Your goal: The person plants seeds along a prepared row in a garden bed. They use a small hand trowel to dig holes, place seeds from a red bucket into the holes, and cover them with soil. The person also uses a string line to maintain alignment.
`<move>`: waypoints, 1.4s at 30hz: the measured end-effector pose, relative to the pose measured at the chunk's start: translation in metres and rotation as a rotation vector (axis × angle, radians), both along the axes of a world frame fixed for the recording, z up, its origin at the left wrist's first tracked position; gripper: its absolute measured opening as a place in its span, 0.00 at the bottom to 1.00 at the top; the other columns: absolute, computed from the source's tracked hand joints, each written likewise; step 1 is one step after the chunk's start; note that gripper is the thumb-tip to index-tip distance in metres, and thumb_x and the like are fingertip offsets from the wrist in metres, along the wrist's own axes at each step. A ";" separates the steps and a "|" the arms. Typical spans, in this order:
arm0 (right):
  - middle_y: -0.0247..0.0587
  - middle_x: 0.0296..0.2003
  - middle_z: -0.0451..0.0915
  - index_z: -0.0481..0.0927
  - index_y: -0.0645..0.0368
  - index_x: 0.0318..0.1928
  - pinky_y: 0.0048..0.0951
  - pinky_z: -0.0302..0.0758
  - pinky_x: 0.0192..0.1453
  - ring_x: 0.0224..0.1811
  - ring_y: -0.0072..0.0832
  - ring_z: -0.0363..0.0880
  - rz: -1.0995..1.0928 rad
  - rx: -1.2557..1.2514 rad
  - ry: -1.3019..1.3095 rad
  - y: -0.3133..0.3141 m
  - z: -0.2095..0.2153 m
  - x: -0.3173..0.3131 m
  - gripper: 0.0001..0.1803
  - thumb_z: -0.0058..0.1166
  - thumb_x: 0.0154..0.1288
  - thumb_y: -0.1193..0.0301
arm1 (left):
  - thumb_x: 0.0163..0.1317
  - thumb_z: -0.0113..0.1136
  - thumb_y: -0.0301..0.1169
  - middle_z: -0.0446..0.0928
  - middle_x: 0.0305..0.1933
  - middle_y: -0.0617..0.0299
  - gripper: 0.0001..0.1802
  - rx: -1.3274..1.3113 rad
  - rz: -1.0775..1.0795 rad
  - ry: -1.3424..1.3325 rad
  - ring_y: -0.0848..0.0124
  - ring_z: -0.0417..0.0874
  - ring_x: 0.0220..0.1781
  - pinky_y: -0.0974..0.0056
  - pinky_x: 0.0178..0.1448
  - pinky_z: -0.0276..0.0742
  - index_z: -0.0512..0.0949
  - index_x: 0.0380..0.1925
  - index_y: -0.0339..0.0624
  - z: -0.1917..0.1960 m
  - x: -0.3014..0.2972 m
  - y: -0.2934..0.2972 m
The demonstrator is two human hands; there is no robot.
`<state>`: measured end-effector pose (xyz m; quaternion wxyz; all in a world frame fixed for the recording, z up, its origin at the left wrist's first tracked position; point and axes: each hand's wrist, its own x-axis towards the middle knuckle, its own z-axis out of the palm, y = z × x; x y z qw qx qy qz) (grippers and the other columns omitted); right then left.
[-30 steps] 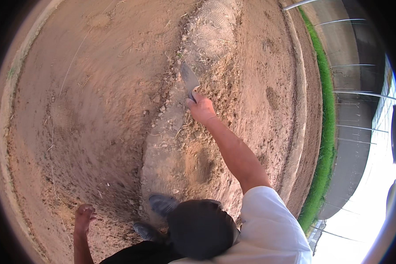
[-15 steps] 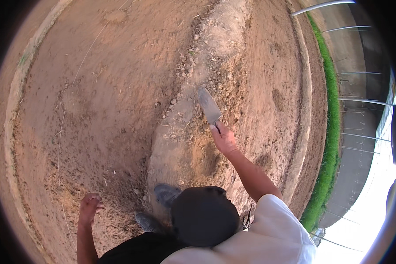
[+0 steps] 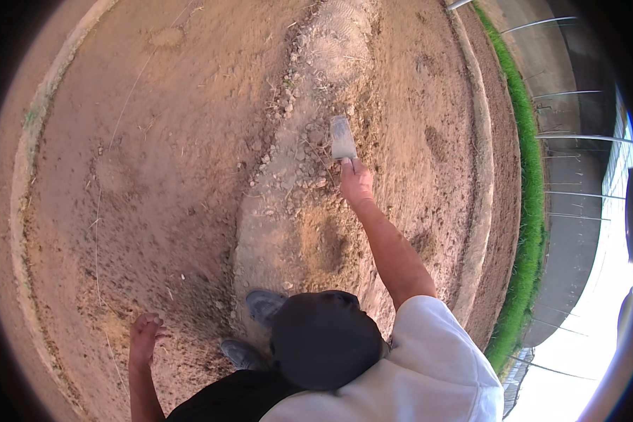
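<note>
My right hand [image 3: 356, 181] is closed around the handle of a trowel [image 3: 342, 138], which has a flat grey blade. The arm is stretched forward, and the blade lies over the right side of a raised soil ridge [image 3: 271, 243], pointing away from me. Whether the blade touches the soil is hard to tell. Loose clods and dry stalks lie around it. Off to the lower left, my left hand [image 3: 146, 332] hangs over the ground with loosely curled fingers slightly apart. Nothing shows in it.
My dark shoes [image 3: 264, 306] stand at the ridge's near end, beside a shallow hollow [image 3: 328, 247]. A thin string [image 3: 97, 211] runs along the soil at left. At right are a low ridge [image 3: 480, 141], a green grass strip [image 3: 532, 183] and thin metal hoops [image 3: 587, 137].
My right hand has carried the trowel farther forward, and the blade has swung from leaning left to pointing nearly straight ahead. My left hand stays low at the left with little change.
</note>
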<state>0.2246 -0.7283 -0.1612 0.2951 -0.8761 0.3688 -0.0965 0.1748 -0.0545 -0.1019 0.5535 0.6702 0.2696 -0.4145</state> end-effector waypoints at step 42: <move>0.33 0.17 0.65 0.68 0.53 0.32 0.34 0.59 0.11 0.10 0.26 0.58 -0.431 0.812 0.047 0.040 0.047 -0.045 0.23 0.39 0.79 0.50 | 0.66 0.65 0.42 0.81 0.40 0.62 0.18 0.051 -0.044 0.011 0.70 0.84 0.38 0.61 0.43 0.80 0.78 0.49 0.43 0.001 -0.010 0.013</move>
